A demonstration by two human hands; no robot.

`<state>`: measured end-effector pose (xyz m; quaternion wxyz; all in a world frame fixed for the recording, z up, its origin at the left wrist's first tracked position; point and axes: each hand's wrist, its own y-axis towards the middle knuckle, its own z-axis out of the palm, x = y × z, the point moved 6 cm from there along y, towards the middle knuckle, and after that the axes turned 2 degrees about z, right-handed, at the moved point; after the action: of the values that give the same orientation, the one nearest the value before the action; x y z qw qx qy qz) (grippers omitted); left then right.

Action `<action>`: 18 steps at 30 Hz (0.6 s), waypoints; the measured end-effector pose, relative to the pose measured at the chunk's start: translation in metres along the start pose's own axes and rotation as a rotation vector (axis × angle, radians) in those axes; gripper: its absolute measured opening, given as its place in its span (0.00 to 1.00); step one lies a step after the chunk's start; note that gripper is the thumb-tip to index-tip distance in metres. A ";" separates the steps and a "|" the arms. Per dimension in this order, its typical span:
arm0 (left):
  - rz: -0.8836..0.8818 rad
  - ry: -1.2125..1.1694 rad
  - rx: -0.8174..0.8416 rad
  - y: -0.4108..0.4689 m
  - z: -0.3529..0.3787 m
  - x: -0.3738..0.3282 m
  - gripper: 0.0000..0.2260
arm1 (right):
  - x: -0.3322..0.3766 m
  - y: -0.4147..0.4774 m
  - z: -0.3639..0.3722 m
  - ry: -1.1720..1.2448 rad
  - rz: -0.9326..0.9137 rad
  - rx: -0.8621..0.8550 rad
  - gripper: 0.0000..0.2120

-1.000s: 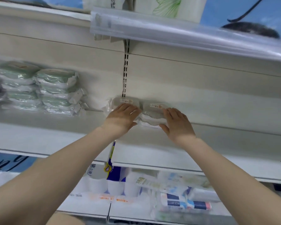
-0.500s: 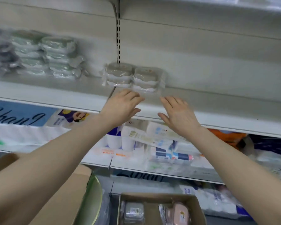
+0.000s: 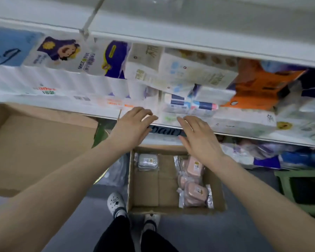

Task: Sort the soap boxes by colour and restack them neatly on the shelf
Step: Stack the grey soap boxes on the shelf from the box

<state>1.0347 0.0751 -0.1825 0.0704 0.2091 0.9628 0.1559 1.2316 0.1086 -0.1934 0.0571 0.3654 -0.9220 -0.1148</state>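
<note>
A small cardboard box [image 3: 144,186] stands open on the floor below me. In its far left corner lies a grey soap box [image 3: 147,160] in clear wrap. Several pink soap boxes [image 3: 194,186] are piled along its right side. My left hand [image 3: 133,127] and my right hand [image 3: 198,137] hover empty above the box's far edge, fingers spread and relaxed, in front of a lower shelf. The upper shelf with the stacked soap boxes is out of view.
A large empty carton [image 3: 35,142] stands at the left. The lower shelf [image 3: 244,134] holds toilet-paper packs [image 3: 65,57], tissue packs [image 3: 189,75] and an orange pack [image 3: 258,84]. My feet in white clogs [image 3: 115,202] stand by the small box. A green stool [image 3: 298,190] is at the right.
Both hands have let go of the grey soap boxes on the upper shelf and dropped toward the floor box. My view has tilted down, so that shelf is gone from sight.
</note>
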 end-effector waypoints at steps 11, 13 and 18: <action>-0.240 -0.140 0.523 -0.125 0.196 -0.026 0.32 | 0.019 -0.119 0.188 0.178 0.255 0.422 0.25; -0.274 -0.156 0.623 -0.143 0.238 -0.026 0.35 | 0.022 -0.133 0.220 0.193 0.300 0.433 0.25; -0.322 -0.076 0.727 -0.152 0.329 -0.013 0.35 | 0.021 -0.153 0.307 0.213 0.360 0.490 0.25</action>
<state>1.0545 0.0276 -0.5416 0.0509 0.0724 0.9724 -0.2159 1.2592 0.0377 -0.5291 0.0832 0.2093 -0.9608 0.1613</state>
